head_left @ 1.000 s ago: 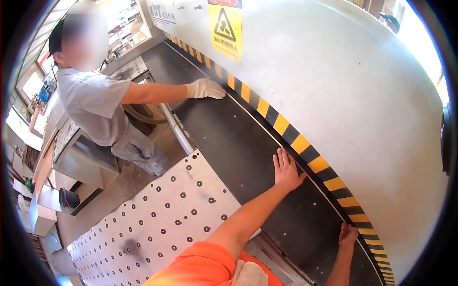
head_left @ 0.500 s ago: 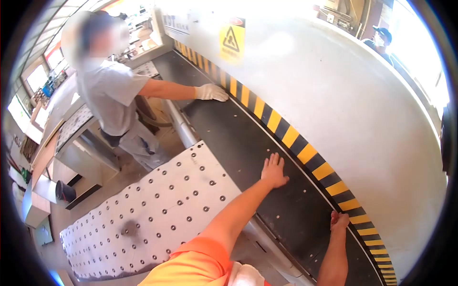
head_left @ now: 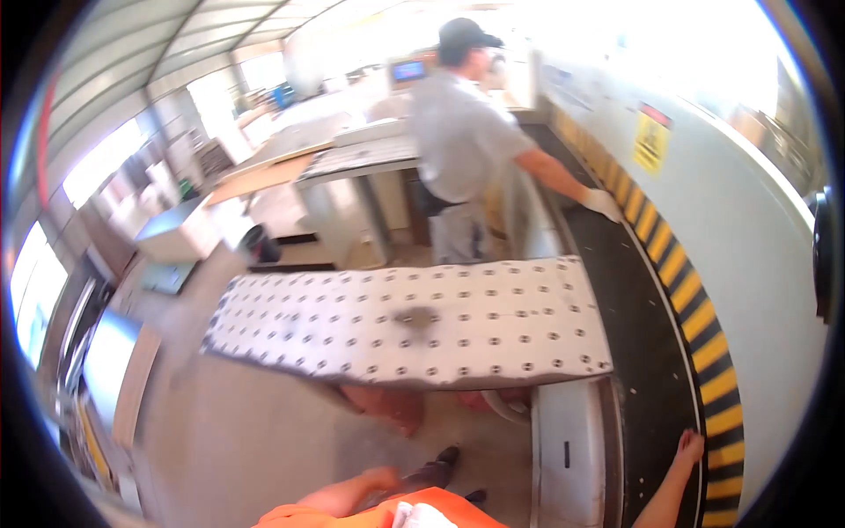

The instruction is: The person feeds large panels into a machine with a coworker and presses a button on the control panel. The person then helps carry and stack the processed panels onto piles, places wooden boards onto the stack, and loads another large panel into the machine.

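Note:
At the lower right, my right hand is at the edge of the black machine bed, beside the yellow-and-black striped strip; its fingers are curled together, and anything in them is too small to make out. My left hand is low in front of my body, off the bed, blurred, with its fingers not clear. A co-worker in a grey shirt and black cap stands at the far part of the bed, a gloved hand resting near the striped strip.
A white table with black dots extends left from the bed. A black bucket stands on the floor beyond it. Boards lean at the left. The large white machine housing bounds the right side, with a yellow warning sign.
The view has swung left. My left hand has come off the black bed and back toward my body. My right hand remains at the bed's edge. The co-worker's head is turned toward the machine.

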